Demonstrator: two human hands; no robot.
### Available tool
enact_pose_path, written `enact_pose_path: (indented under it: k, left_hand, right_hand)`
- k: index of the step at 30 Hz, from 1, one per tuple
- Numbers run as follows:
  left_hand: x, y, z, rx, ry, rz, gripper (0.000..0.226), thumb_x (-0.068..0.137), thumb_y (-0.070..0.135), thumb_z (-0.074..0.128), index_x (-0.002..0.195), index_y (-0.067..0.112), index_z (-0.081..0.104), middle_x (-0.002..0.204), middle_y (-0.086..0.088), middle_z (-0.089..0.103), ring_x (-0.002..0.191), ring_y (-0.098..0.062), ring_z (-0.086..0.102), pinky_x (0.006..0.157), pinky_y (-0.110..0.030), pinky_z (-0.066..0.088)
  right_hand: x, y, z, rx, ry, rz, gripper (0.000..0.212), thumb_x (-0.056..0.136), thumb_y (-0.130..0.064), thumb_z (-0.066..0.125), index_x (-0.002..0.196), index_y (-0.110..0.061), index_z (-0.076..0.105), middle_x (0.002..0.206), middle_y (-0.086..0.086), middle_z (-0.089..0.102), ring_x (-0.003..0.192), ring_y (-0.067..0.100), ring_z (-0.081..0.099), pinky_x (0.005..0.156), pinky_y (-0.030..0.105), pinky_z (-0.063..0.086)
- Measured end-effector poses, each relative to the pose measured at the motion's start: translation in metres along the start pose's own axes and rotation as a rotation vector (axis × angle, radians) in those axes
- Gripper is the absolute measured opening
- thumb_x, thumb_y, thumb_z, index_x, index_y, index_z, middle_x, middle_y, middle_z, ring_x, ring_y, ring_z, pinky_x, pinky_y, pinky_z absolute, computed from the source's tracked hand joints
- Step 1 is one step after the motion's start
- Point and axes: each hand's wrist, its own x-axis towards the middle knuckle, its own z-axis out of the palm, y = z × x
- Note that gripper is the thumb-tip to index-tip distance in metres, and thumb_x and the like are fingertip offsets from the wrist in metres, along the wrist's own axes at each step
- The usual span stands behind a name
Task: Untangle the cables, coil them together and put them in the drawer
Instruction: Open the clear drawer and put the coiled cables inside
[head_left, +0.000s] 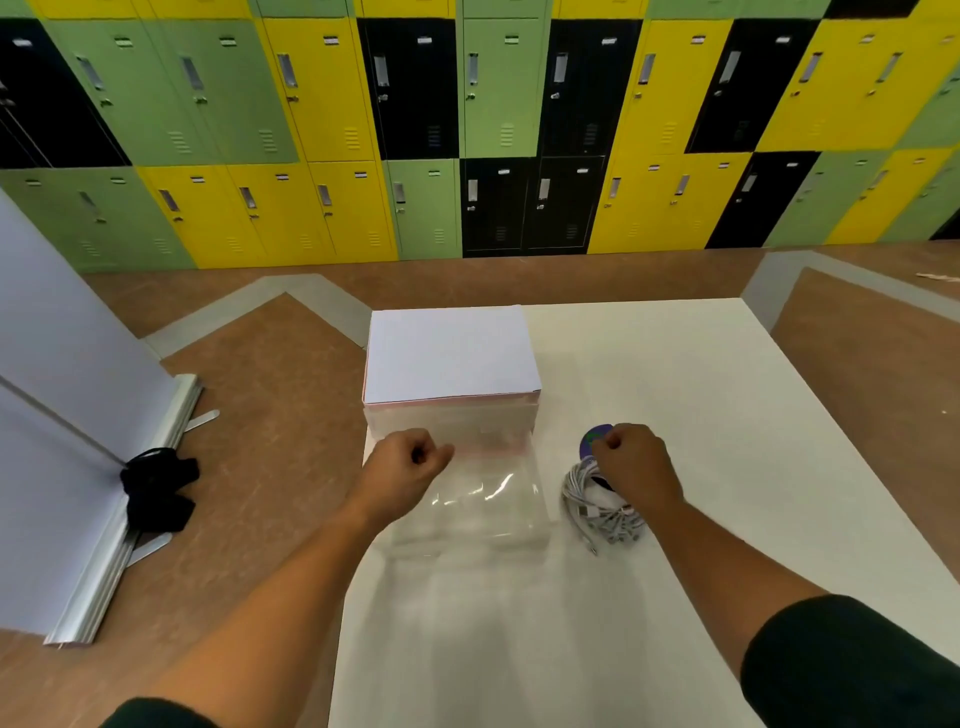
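The cables (597, 499) are a bunch of thin white cords, looped into a messy coil. They hang from the right hand (636, 462), which grips the top of the bunch, just right of the drawer (467, 514). The bottom loops and the little plugs touch the white table (675, 374) or hang just over it; I cannot tell which.

The cords look light and floppy. They bend any way, so loose ends can slip out and catch on the drawer wall. I think the best place to hold them is around the middle of the coil, with all the loops pinched together, not by one end.

The drawer is clear plastic and pulled out of the little white box (449, 353). I see nothing in it, but shine on the plastic hides some of it.

The left hand (410, 460) is curled by the back left of the drawer. I cannot tell if it holds anything.

A small purple thing (595, 435) sits behind the right hand.
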Motion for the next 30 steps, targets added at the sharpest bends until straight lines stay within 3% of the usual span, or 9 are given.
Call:
enact_pose_path:
  k: [3,7,10,12,16,19,22,27,30]
  left_hand:
    - [0.005,0.033,0.029,-0.007,-0.125,0.092,0.034,0.094,0.038,0.064,0.068,0.018,0.056,0.056,0.008,0.05,0.051,-0.009,0.046,0.053,-0.024,0.04]
    - [0.02,0.064,0.077,0.077,-0.242,0.174,0.011,0.093,0.034,0.064,0.097,0.024,0.067,0.091,0.008,0.068,0.078,-0.01,0.063,0.071,-0.025,0.051]
    - [0.032,0.079,0.113,0.205,-0.318,0.219,0.038,0.094,0.031,0.064,0.129,0.019,0.058,0.125,-0.001,0.062,0.104,-0.015,0.061,0.09,-0.028,0.05]
    - [0.038,0.085,0.135,0.307,-0.356,0.204,0.051,0.095,0.03,0.063,0.139,0.012,0.048,0.137,-0.009,0.053,0.12,-0.024,0.055,0.098,-0.032,0.044]
    - [0.047,0.093,0.172,0.444,-0.41,0.086,0.035,0.095,0.019,0.057,0.125,0.002,0.047,0.128,-0.018,0.052,0.114,-0.03,0.054,0.08,-0.027,0.038]
    - [0.05,0.09,0.188,0.531,-0.46,0.049,0.033,0.093,0.013,0.056,0.123,0.003,0.047,0.126,-0.018,0.053,0.112,-0.03,0.056,0.082,-0.029,0.043]
    - [0.052,0.089,0.2,0.587,-0.489,0.026,0.037,0.091,0.013,0.058,0.125,0.005,0.048,0.125,-0.017,0.053,0.111,-0.031,0.058,0.088,-0.033,0.048]
    - [0.053,0.089,0.212,0.491,-0.479,-0.044,0.038,0.09,0.006,0.056,0.126,0.002,0.047,0.129,-0.018,0.048,0.117,-0.03,0.053,0.094,-0.032,0.046]
    - [0.053,0.088,0.214,0.392,-0.412,-0.144,0.033,0.088,0.009,0.062,0.119,0.0,0.052,0.124,-0.019,0.054,0.115,-0.03,0.055,0.083,-0.028,0.045]
  right_hand:
    - [0.006,0.021,-0.017,0.027,0.071,0.069,0.019,0.087,-0.014,0.056,0.068,-0.01,0.058,0.066,0.006,0.06,0.066,0.027,0.055,0.06,0.031,0.042]
    - [0.012,0.051,-0.026,0.065,0.06,0.154,0.006,0.086,-0.019,0.062,0.092,-0.017,0.064,0.091,0.004,0.068,0.085,0.025,0.063,0.072,0.032,0.048]
    - [0.017,0.076,-0.024,0.131,-0.003,0.265,0.021,0.084,-0.027,0.067,0.101,-0.018,0.06,0.096,0.01,0.07,0.083,0.027,0.064,0.076,0.04,0.053]
    - [0.013,0.081,-0.023,0.218,-0.074,0.351,0.033,0.085,-0.029,0.07,0.112,-0.015,0.055,0.092,0.011,0.066,0.075,0.026,0.059,0.068,0.038,0.051]
    - [0.005,0.087,-0.019,0.378,-0.202,0.439,0.035,0.089,-0.021,0.07,0.118,-0.014,0.052,0.088,0.014,0.065,0.065,0.027,0.061,0.06,0.034,0.051]
    - [0.004,0.091,-0.011,0.4,-0.206,0.397,0.034,0.086,-0.012,0.071,0.117,-0.013,0.057,0.098,0.016,0.069,0.075,0.03,0.07,0.07,0.044,0.061]
    - [0.005,0.096,-0.007,0.409,-0.194,0.4,0.034,0.082,-0.009,0.073,0.113,-0.013,0.059,0.099,0.017,0.069,0.081,0.035,0.072,0.071,0.054,0.061]
    - [0.002,0.099,-0.007,0.462,-0.14,0.395,0.023,0.082,0.001,0.067,0.097,-0.015,0.06,0.092,0.019,0.069,0.079,0.037,0.072,0.069,0.054,0.061]
    - [0.003,0.106,-0.005,0.479,-0.093,0.381,0.026,0.081,0.002,0.063,0.092,-0.021,0.06,0.092,0.017,0.07,0.08,0.034,0.072,0.066,0.054,0.061]
